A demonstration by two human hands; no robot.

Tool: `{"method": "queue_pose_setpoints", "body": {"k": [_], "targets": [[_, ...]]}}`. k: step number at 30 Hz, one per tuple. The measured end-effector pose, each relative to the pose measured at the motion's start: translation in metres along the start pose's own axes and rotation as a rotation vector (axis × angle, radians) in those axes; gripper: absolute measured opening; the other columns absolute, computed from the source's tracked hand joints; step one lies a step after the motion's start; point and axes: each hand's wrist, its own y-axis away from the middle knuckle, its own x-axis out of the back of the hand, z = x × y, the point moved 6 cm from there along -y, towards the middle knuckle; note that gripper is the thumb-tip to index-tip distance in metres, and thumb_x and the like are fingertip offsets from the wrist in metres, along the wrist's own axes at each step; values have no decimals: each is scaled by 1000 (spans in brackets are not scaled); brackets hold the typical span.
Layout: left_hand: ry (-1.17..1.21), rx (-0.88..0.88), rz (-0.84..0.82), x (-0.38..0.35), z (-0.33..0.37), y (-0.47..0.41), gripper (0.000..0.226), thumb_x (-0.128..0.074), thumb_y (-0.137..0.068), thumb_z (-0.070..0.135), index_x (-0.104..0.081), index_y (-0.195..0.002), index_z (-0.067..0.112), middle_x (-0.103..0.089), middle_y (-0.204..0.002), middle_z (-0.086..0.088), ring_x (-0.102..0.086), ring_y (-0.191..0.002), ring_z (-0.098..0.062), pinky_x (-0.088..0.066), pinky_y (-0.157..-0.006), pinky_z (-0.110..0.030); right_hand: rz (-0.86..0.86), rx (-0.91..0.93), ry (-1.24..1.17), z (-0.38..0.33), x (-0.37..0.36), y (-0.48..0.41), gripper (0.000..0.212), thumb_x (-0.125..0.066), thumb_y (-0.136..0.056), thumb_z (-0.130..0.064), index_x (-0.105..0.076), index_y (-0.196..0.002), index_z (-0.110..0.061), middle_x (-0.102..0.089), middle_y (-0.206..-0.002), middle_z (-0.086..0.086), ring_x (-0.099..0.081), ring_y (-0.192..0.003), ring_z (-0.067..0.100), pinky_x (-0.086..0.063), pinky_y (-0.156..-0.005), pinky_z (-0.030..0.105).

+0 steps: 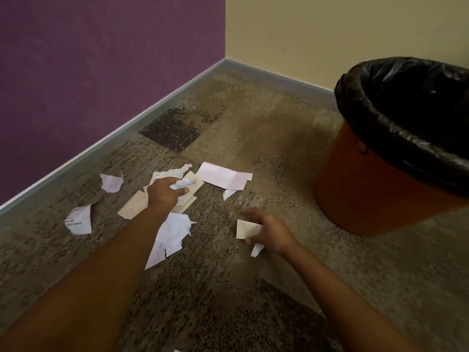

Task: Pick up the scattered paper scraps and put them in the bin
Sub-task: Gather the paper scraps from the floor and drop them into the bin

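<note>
Most of the job is left. On the patterned brown carpet, left to right, lie two printed white scraps, a cream sheet and a torn white sheet. The left hand has its grip clenched on crumpled white paper; the right hand pinches a cream scrap. A folded white sheet waits. The orange bin with black liner stands far right, apparently empty.

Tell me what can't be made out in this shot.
- Bin interior: dark liner and the right frame edge hide it.
- Print on the torn scrap: too small.
- Right hand fingers: motion-blurred.
- Cream sheet: partly under the left hand.
</note>
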Motion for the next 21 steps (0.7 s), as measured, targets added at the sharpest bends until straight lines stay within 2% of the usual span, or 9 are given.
{"method": "queue_pose_setpoints", "body": {"k": [2,3,6,9,11,14,15,18,21], "targets": [[11,-3,11,-1,4,3,37,-70,-83,8,-65,-119,-1,-65,-124,-18,-60,-114,-33,-46,-96,-33,-57,-35,67,3,-4,0,79,-77,-69,-1,-50,-136,-33,-56,-137,0,-55,-122,18,-46,-90,21],[17,0,12,-1,5,5,37,-70,-84,8,-65,-119,-1,-65,-124,-18,-59,-115,-33,-46,-97,-34,-75,-49,70,3,-7,0,80,-75,-71,1,-48,-138,-33,-53,-140,-1,-55,-122,18,-48,-83,19],[9,1,1,-4,10,7,39,-70,-84,12,-64,-121,-1,-64,-125,-17,-58,-116,-32,-45,-101,-36,-85,-118,-25,2,-13,2,70,-70,-76,4,-52,-135,-30,-51,-139,4,-62,-106,24,-55,-46,18],[5,-1,-3,-6,15,11,39,-70,-85,13,-64,-121,1,-64,-124,-18,-58,-113,-31,-44,-94,-31,-63,-169,-68,1,-12,1,63,-70,-80,-2,-52,-135,-28,-54,-133,8,-60,-85,18,-45,-33,14],[20,5,-11,-6,17,13,39,-69,-85,12,-64,-121,1,-65,-123,-19,-59,-108,-30,-45,-93,-31,-58,-196,-1,1,-12,-2,56,-71,-81,-9,-55,-133,-20,-60,-126,11,-57,-76,13,-40,-35,10],[42,17,-20,-6,22,17,42,-70,-84,12,-62,-123,1,-63,-126,-19,-57,-116,-33,-45,-99,-35,-37,-260,-10,5,-12,-1,48,-71,-81,-14,-59,-127,-9,-64,-118,14,-57,-62,10,-38,-35,10],[37,15,-20,-6,24,19,43,-70,-84,13,-62,-124,1,-62,-127,-19,-56,-118,-33,-45,-100,-36,-31,-270,-19,5,-11,0,47,-72,-81,-16,-59,-125,-8,-65,-118,14,-61,-68,13,-41,-39,14],[12,4,-19,-4,34,24,44,-69,-85,15,-61,-126,2,-58,-134,-18,-51,-125,-32,-41,-102,-34,44,-265,-71,7,2,5,49,-76,-79,-26,-61,-122,-6,-66,-117,14,-63,-96,22,-41,-65,23],[5,25,-24,-3,42,30,46,-69,-85,19,-60,-128,4,-56,-136,-16,-50,-126,-33,-42,-102,-36,128,-297,-281,10,24,13,49,-78,-77,-20,-62,-119,-2,-67,-115,16,-63,-93,25,-52,-67,31]]}}
